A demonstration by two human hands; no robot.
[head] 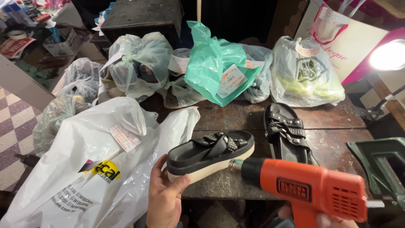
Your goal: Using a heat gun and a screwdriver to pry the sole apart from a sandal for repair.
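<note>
Left hand point(164, 198): gripping black studded platform sandal point(211, 154) at heel.
Right hand point(329, 219): closed around orange heat gun point(308, 188), nozzle touching sandal's sole.
Risk: judged scorching of sole; heat near thumb.

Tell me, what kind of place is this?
Probably a shoe repair workshop. The left hand holds a black platform sandal while the right hand aims an orange heat gun at its sole. Its mate lies on the worn wooden bench, behind which sit tagged plastic bags.

Glaring lamp point(389, 55) at right; sharp, evenly lit, dark background.
</note>
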